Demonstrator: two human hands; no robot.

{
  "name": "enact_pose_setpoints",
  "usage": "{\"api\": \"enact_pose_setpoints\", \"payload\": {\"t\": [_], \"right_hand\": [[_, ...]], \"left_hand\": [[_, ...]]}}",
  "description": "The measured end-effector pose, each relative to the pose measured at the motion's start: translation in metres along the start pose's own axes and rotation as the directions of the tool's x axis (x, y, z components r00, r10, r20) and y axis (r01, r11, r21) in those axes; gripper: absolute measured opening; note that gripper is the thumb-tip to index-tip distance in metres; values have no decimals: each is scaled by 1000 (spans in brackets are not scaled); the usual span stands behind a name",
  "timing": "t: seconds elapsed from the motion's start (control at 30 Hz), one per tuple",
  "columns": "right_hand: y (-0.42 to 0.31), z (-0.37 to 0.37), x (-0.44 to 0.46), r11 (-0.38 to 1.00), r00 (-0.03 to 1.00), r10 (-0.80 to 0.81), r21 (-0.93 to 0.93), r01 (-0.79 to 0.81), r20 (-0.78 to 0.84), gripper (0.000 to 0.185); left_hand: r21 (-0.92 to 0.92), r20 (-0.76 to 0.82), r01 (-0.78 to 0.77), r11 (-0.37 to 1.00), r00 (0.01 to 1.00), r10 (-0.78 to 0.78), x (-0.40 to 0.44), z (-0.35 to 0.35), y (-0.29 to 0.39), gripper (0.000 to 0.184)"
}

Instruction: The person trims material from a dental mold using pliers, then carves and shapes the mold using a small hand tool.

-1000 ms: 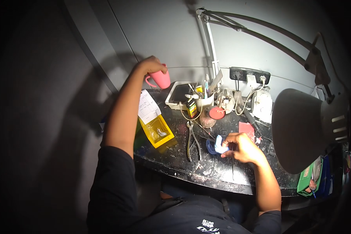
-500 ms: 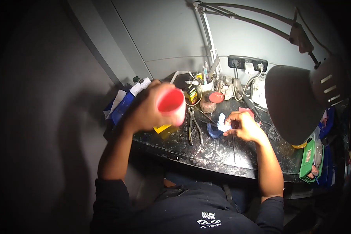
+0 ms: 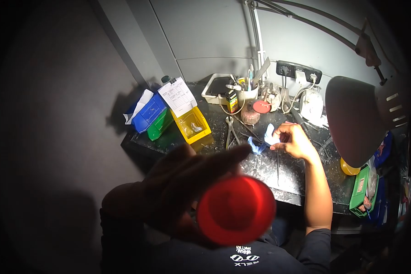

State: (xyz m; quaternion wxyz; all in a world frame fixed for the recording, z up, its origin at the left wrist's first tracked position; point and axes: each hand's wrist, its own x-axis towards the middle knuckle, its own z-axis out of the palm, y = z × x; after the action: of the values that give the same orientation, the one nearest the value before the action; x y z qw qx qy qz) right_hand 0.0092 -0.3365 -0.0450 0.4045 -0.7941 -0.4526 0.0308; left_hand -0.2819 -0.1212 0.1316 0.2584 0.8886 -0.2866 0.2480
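Close to the camera, my left hand (image 3: 187,182) is wrapped round a red cup (image 3: 237,210), its round opening facing me. The hand is dark and partly blurred. Over the bench, my right hand (image 3: 291,139) pinches a pale blue-white curved piece (image 3: 271,135) between thumb and fingers. A darker blue curved piece (image 3: 256,147) lies on the bench just left of it. Below my right hand is a thin dark tool (image 3: 278,169). Pliers (image 3: 230,130) with spread handles lie further left, their lower ends hidden behind my left hand.
A yellow bin (image 3: 192,125) with a paper slip (image 3: 178,97) stands left, beside blue (image 3: 148,114) and green bins. Behind are a tool cup (image 3: 247,93), a jar (image 3: 250,114) and a power strip (image 3: 299,71). A lamp head (image 3: 351,121) hangs right, above a green bin (image 3: 363,189).
My left hand has brought the cup from the back left, down and toward the camera. My right hand still holds the pale piece. The view has shifted, showing the bins at left more fully.
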Motion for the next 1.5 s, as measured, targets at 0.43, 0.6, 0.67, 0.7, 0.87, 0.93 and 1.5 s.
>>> {"api": "enact_pose_setpoints", "payload": {"t": [0.43, 0.6, 0.67, 0.7, 0.87, 0.93, 1.5], "right_hand": [[1, -4, 0, 987, 990, 144, 71, -142, -12, 31], [1, -3, 0, 989, 993, 114, 92, -112, -16, 27], [-1, -3, 0, 989, 993, 118, 94, -116, -12, 27], [-2, -4, 0, 987, 992, 126, 100, -125, -6, 26], [-1, -5, 0, 991, 993, 119, 65, -118, -20, 29], [5, -5, 1, 992, 993, 113, 60, -111, -28, 29], [8, -6, 0, 970, 985, 174, 173, -169, -15, 27]], "left_hand": [[-666, 252, 197, 719, 967, -31, 21, -36, 23, 93], [-570, 216, 69, 818, 974, 68, 21, -33, 23, 93], [-552, 213, 36, 833, 972, 99, 20, -31, 23, 93], [-552, 213, 13, 834, 969, 126, 19, -28, 22, 93], [-541, 208, -16, 841, 966, 152, 16, -26, 24, 93], [-538, 205, -22, 843, 966, 156, 15, -27, 25, 93], [-546, 179, 31, 837, 981, 81, 7, -43, 10, 94]]}}
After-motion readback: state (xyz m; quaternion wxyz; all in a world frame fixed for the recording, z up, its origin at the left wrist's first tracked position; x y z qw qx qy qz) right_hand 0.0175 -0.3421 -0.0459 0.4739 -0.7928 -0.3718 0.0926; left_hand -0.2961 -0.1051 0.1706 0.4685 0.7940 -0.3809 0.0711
